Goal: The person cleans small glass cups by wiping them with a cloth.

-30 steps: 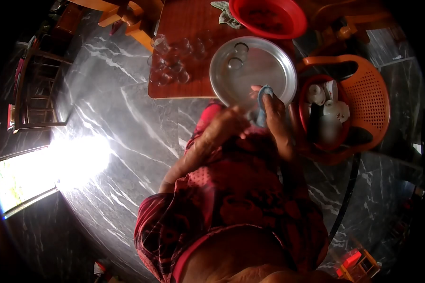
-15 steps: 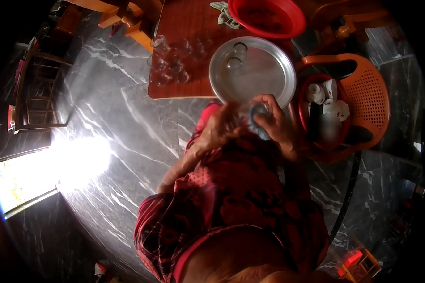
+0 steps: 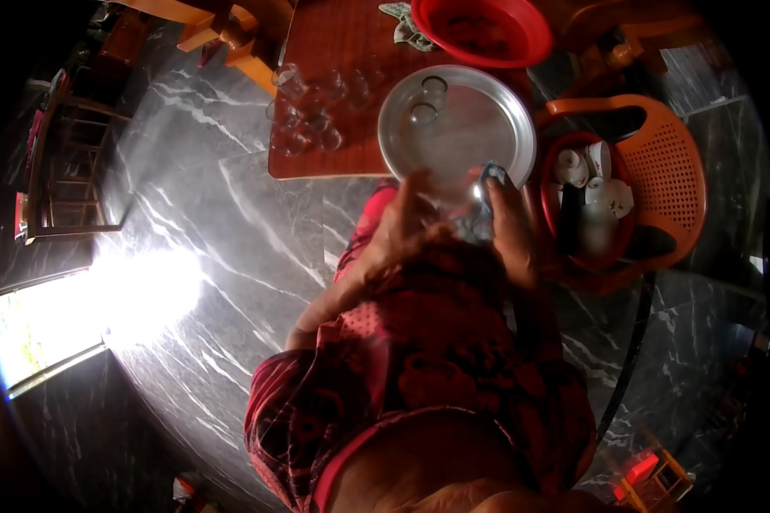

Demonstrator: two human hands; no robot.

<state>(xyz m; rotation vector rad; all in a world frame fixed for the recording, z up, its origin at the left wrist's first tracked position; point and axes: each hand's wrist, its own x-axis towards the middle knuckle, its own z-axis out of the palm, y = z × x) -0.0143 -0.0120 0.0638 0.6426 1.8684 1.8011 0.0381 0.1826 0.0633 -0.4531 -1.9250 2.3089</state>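
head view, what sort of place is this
Probably a home dining area, though a small eatery is possible: a brown table with clear glasses, an orange chair, and a red tub of white crockery.

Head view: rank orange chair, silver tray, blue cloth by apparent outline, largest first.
1. Orange chair
2. Silver tray
3. Blue cloth, partly covered by the right hand, still clearly smallest.

No lettering to be read anywhere right now! Nothing legible on the blue cloth [image 3: 493,172], nothing on the tray [image 3: 488,128], nothing on the red basin [image 3: 539,41], and the glasses [image 3: 330,138] are bare of print. Over on the white crockery [image 3: 609,199], small dark spots, too tiny to tell as writing or pattern.
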